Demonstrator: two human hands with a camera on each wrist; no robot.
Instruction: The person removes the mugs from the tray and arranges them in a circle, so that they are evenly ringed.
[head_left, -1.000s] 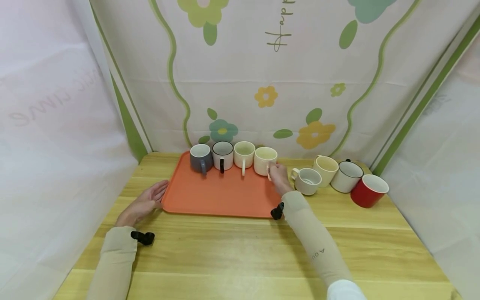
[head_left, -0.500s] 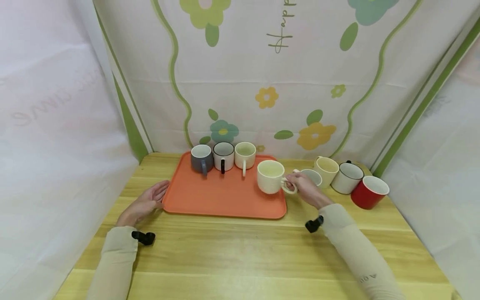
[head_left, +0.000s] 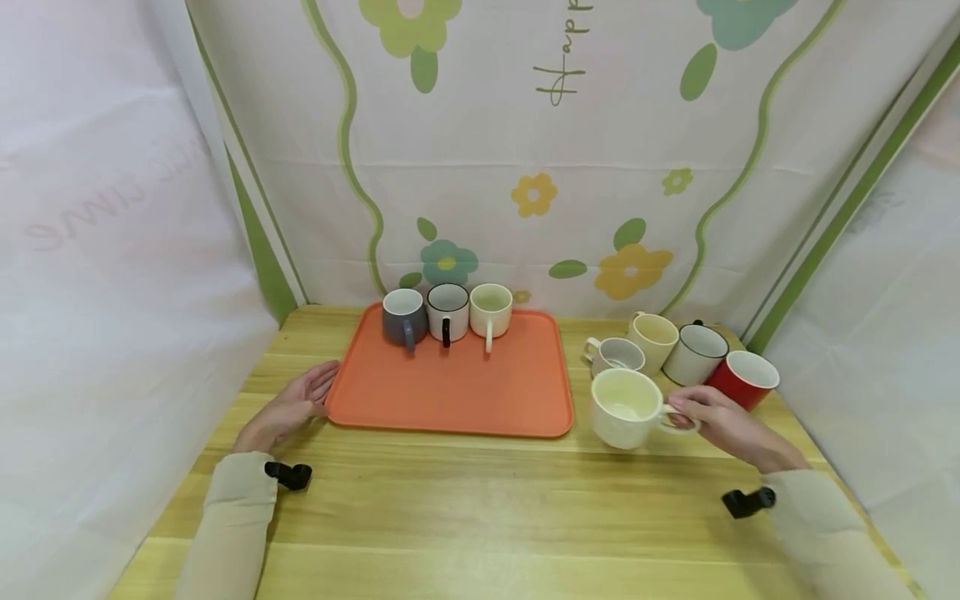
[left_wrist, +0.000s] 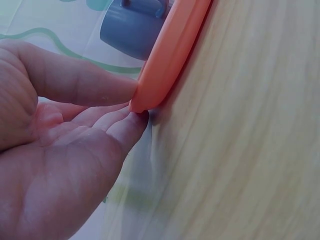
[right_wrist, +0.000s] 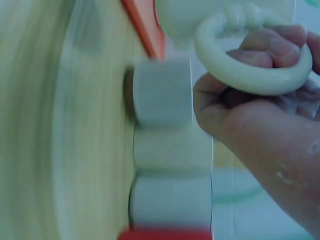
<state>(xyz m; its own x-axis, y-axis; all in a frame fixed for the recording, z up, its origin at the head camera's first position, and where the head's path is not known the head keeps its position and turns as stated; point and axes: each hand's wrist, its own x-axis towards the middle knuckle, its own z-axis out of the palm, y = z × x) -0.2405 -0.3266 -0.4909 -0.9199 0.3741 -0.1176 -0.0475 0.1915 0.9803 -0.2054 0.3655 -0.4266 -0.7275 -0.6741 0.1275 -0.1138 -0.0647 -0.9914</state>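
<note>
My right hand (head_left: 716, 421) grips the looped handle of a cream mug (head_left: 622, 417), holding it upright beyond the right end of the orange tray (head_left: 450, 429). Curled fingers (right_wrist: 270, 47) pass through the handle in the right wrist view. My left hand (head_left: 292, 404) lies at the tray's front left corner, its fingers fairly straight. In the left wrist view the thumb and fingertips touch the tray's rim (left_wrist: 167, 60). Along the tray's back edge stand a blue-grey mug (head_left: 401, 321), a white mug with a black handle (head_left: 450, 312) and a cream mug (head_left: 491, 308).
Right of the tray, a low white cup (head_left: 600, 358), a pale yellow mug (head_left: 652, 342), a black-rimmed white mug (head_left: 693, 358) and a red mug (head_left: 738, 383) stand in a slanting row on the wooden table (head_left: 450, 508). A printed curtain (head_left: 465, 167) hangs behind.
The right hand has lifted the cream mug off the tray's back right corner and carried it right and toward the front, past the tray. The left hand has stayed at the tray's edge.
</note>
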